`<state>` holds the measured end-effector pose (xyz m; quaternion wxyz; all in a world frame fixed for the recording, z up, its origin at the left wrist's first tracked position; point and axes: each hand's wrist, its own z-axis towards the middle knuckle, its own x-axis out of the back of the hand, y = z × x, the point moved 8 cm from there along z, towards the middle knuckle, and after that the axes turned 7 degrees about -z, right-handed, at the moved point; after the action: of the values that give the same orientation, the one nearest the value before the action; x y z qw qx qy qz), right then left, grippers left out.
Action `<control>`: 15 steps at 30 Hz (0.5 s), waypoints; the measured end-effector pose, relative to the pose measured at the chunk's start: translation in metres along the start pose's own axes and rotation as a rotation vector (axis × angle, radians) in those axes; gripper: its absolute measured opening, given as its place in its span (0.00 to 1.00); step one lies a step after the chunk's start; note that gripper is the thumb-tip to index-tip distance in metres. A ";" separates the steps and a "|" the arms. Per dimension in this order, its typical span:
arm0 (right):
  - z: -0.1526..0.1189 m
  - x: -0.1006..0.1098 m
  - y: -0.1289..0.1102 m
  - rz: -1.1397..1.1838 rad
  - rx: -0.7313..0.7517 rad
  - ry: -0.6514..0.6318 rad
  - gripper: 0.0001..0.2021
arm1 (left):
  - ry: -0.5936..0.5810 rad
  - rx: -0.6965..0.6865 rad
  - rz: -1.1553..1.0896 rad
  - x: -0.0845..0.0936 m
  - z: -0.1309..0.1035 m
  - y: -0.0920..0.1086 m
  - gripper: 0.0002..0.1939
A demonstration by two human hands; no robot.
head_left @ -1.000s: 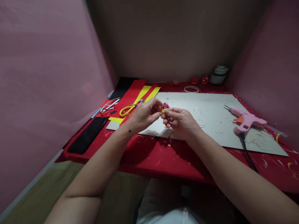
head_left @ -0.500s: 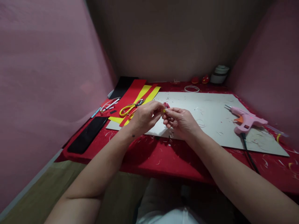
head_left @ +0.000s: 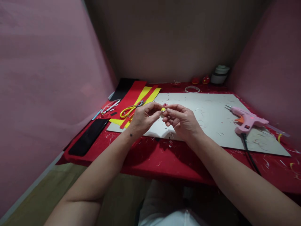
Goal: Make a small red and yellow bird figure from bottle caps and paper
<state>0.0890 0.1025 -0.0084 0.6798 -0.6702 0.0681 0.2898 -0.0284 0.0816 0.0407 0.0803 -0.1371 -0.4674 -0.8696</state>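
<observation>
A small yellow piece [head_left: 163, 110] with a bit of red at its top is pinched between the fingertips of both hands, above the near part of the white board [head_left: 211, 116]. My left hand [head_left: 146, 117] grips it from the left with thumb and index finger. From the right, my right hand [head_left: 182, 120] holds its other side, the lower fingers curled. The fingertips hide much of the piece, so its full shape cannot be made out. Just left of my left hand lie yellow-handled scissors [head_left: 127, 111] on coloured strips.
A pink glue gun [head_left: 249, 121] with a black cord lies at the right. A black phone [head_left: 88, 137], red sheet [head_left: 131, 97] and white pens [head_left: 111, 106] are at the left. Behind are a tape ring [head_left: 192, 89] and a jar [head_left: 220, 74].
Both hands have drawn slightly left and the held piece has turned, showing more yellow and less red between the fingertips. The view has shifted a little.
</observation>
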 end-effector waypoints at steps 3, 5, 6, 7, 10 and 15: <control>-0.002 -0.003 -0.005 -0.058 0.065 -0.002 0.08 | -0.001 0.098 -0.178 -0.003 0.000 -0.007 0.06; -0.004 -0.005 -0.008 -0.131 0.110 0.003 0.07 | -0.010 0.141 -0.241 -0.006 0.000 -0.008 0.06; -0.005 -0.006 -0.009 -0.170 0.129 0.009 0.06 | -0.015 0.152 -0.252 -0.008 0.000 -0.008 0.05; -0.005 -0.006 -0.010 -0.203 0.145 0.018 0.05 | -0.020 0.158 -0.254 -0.009 -0.001 -0.008 0.05; -0.006 -0.005 -0.012 -0.241 0.168 0.042 0.05 | -0.022 0.162 -0.224 -0.010 -0.002 -0.009 0.05; -0.004 -0.003 -0.007 -0.201 0.122 0.026 0.06 | -0.012 0.181 -0.188 -0.008 -0.004 -0.013 0.07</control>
<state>0.0911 0.0979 -0.0006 0.7442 -0.6346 0.0270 0.2067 -0.0245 0.0856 0.0255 0.0075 -0.0900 -0.5555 -0.8266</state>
